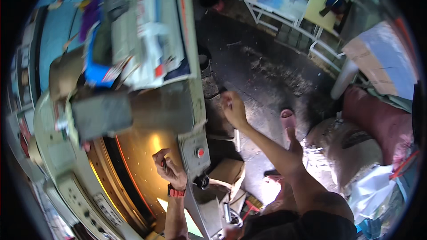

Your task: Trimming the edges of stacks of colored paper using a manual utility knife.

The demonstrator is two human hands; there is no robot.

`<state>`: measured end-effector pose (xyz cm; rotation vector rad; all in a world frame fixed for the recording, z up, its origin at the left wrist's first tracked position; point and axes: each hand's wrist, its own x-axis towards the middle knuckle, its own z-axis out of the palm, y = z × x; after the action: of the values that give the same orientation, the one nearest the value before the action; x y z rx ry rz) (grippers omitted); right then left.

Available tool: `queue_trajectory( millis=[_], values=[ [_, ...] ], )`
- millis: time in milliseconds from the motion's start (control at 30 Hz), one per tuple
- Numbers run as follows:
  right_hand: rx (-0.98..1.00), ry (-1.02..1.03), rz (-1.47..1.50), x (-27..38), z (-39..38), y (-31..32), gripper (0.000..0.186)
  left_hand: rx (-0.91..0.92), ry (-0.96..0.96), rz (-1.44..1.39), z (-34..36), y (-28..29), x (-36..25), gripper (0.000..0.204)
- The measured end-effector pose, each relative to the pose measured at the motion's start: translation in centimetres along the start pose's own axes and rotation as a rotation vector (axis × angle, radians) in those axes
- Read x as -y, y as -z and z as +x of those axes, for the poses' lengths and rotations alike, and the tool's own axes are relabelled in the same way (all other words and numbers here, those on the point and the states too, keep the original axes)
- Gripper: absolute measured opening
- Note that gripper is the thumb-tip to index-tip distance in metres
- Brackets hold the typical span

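The left hand (170, 169) curls its fingers around a small dark thing (164, 164), mostly hidden by the fingers and too small to name. Just behind the grip, a red watch (177, 192) circles the wrist; the forearm is cut off at the lower edge. Farther right and ahead, the right hand (234, 110) has its fingers folded in; whether they hold anything I cannot tell.

Under the grip lies a metal bed (140, 158), dotted and lit yellow. Right of the grip is a red button (200, 152); left, beyond the bed, a control panel (86, 206), its markings blurred. Ahead sits a paper stack (149, 31), its far end hard to make out.

Well to the right, a pink slipper (288, 119) shows on the dark, littered floor (258, 80), with sacks (351, 144) past it.
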<state>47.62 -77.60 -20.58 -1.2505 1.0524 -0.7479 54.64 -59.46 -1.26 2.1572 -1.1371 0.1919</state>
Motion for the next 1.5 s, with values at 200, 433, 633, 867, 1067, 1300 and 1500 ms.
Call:
queue_trajectory(
  millis=[200,433,633,867,1067,1300,1500],
  values=[
    [0.14,-0.227,0.1,-10.0,18.2,-13.9,0.025,0.039,0.039,0.307,3.1,-3.9,3.4,0.027],
    [0.367,-0.283,0.243,-8.2,27.6,-30.4,0.039,0.255,0.035,0.522,6.3,-5.4,3.5,0.027],
    [0.467,-0.631,0.836,-3.5,35.0,-41.2,0.04,0.306,0.087,0.557,8.1,-5.4,4.3,0.027],
    [0.483,-0.576,0.79,-2.1,34.7,-41.8,0.03,0.327,0.067,0.534,9.4,-4.7,5.2,0.028],
    [0.409,-0.503,0.489,-7.3,33.5,-37.3,0.029,0.336,0.051,0.529,9.6,-3.9,5.3,0.029],
    [0.314,-0.53,0.31,-15.3,33.8,-32.8,0.028,0.347,0.061,0.526,9.7,-3.9,5.3,0.03],
    [0.29,-0.571,0.233,-19.6,32.0,-30.4,0.028,0.353,0.078,0.519,9.2,-4.1,5.3,0.032]
  ],
)
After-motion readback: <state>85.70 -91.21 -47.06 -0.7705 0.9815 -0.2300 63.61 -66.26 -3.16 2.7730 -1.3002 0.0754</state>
